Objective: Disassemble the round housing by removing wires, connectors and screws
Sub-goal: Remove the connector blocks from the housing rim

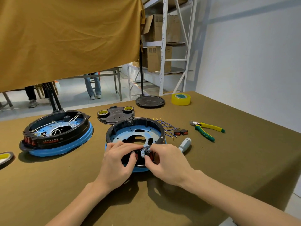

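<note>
A round housing with a black ring and a blue inner plate sits mid-table, with no wires left inside. Both hands grip its near rim. My left hand holds the black wall from the left. My right hand pinches a small grey and black switch part at the rim, between red rocker switches. Removed blue wires with two red switches lie just right of the housing.
A second housing, still holding white wires, lies to the left. A black cover plate bearing two tape rolls lies behind. Green-yellow pliers, a grey screwdriver handle, a yellow tape roll and a black disc are to the right.
</note>
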The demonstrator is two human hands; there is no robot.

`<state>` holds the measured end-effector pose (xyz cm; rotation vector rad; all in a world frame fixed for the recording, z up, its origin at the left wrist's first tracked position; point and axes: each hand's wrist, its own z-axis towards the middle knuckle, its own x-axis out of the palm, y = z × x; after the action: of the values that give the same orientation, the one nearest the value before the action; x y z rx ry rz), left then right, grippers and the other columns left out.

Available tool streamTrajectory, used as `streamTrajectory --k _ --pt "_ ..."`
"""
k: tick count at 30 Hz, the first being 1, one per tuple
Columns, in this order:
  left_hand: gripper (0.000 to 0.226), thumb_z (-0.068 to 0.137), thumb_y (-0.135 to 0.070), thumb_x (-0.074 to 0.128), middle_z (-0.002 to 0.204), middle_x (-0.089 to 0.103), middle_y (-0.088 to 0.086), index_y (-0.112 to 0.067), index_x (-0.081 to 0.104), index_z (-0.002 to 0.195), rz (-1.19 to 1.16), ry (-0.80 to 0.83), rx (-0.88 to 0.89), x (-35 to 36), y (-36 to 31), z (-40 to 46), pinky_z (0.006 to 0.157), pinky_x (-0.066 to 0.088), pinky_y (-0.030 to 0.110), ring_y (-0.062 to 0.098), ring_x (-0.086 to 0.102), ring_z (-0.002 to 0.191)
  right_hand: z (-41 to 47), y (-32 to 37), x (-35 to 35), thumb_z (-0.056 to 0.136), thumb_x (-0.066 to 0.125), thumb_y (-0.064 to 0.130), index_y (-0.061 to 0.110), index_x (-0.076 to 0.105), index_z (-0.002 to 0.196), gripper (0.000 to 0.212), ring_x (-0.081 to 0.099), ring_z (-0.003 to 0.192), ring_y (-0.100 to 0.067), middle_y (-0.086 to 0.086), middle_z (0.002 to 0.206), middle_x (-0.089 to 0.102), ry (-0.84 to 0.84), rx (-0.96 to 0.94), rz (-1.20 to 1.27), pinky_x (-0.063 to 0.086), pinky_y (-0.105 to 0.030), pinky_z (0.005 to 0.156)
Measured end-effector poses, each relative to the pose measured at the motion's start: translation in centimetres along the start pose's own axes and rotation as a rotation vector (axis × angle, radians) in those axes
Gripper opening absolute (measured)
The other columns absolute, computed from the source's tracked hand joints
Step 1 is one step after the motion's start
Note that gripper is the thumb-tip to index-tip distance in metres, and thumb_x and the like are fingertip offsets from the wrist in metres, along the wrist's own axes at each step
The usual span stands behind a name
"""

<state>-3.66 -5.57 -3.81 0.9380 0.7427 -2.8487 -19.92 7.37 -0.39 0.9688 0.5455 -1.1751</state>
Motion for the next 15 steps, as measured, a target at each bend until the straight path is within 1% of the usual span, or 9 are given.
streamTrajectory --k 2,3,5,8,10,12,13,15 --pt "0.033 0.094 -0.034 0.053 0.111 0.072 -0.026 -0.033 0.075 0.118 0.023 -0.008 0.017 0.1 0.1 -0.1 0.092 0.035 0.025 -0.004 0.059 0.106 -0.1 -0.5 -1.0 0.095 0.061 0.035 0.021 0.069 0.09 0.017 0.06 0.073 -0.009 0.01 0.078 0.065 -0.024 0.018 0.119 0.048 -0.024 0.062" --pt "0.033 0.094 -0.034 0.053 0.112 0.072 -0.026 -0.033 0.075 0.119 0.027 -0.012 0.023 0.1 0.1 -0.1 0.092 0.035 0.025 -0.005 0.059 0.107 0.0 -1.0 -1.4 0.095 0.064 0.029 0.019 0.073 0.096 0.013 0.062 0.078 -0.009 0.009 0.083 0.069 -0.057 0.033 0.18 0.05 -0.023 0.066" --pt "0.033 0.095 -0.034 0.053 0.114 0.072 -0.025 -0.032 0.074 0.119 0.025 -0.018 0.033 0.2 0.2 -0.2 0.093 0.036 0.024 -0.005 0.059 0.108 0.5 -2.4 -2.4 0.095 0.068 0.02 0.015 0.076 0.105 0.014 0.064 0.084 -0.006 0.007 0.091 0.071 -0.166 0.074 0.238 0.051 -0.02 0.072" --pt "0.033 0.095 -0.034 0.053 0.115 0.072 -0.023 -0.031 0.075 0.119 0.02 -0.025 0.041 0.2 0.1 -0.2 0.094 0.036 0.024 -0.006 0.059 0.109 1.6 -5.4 -3.5 0.093 0.07 0.014 0.013 0.077 0.107 0.015 0.062 0.082 -0.004 0.005 0.093 0.069 -0.293 0.162 0.186 0.049 -0.016 0.072" --pt "0.033 0.094 -0.034 0.053 0.114 0.072 -0.023 -0.03 0.075 0.118 0.022 -0.029 0.046 0.1 0.0 -0.2 0.094 0.035 0.022 -0.006 0.059 0.109 2.2 -7.7 -3.8 0.092 0.071 0.009 0.01 0.075 0.114 0.022 0.064 0.082 -0.004 0.003 0.095 0.071 -0.332 0.225 0.116 0.051 -0.015 0.077" --pt "0.033 0.094 -0.034 0.053 0.113 0.073 -0.022 -0.03 0.076 0.118 0.02 -0.033 0.049 0.1 -0.1 -0.2 0.093 0.035 0.021 -0.007 0.058 0.109 2.5 -10.0 -4.0 0.094 0.069 0.007 0.007 0.071 0.121 0.027 0.067 0.083 -0.011 -0.001 0.096 0.074 -0.318 0.285 0.066 0.058 -0.028 0.081" --pt "0.033 0.094 -0.035 0.053 0.113 0.073 -0.022 -0.029 0.076 0.118 0.019 -0.033 0.049 0.1 -0.1 -0.2 0.093 0.035 0.021 -0.007 0.058 0.109 2.7 -11.1 -4.0 0.095 0.067 0.009 0.007 0.071 0.12 0.025 0.067 0.081 -0.014 -0.002 0.094 0.074 -0.294 0.301 0.011 0.058 -0.033 0.079" --pt "0.033 0.094 -0.035 0.053 0.112 0.073 -0.022 -0.029 0.076 0.117 0.02 -0.032 0.051 0.2 0.0 -0.1 0.092 0.035 0.022 -0.006 0.058 0.108 3.2 -13.0 -3.9 0.095 0.065 0.015 0.008 0.073 0.111 0.019 0.064 0.076 -0.017 -0.004 0.087 0.073 -0.229 0.349 -0.132 0.058 -0.039 0.074"
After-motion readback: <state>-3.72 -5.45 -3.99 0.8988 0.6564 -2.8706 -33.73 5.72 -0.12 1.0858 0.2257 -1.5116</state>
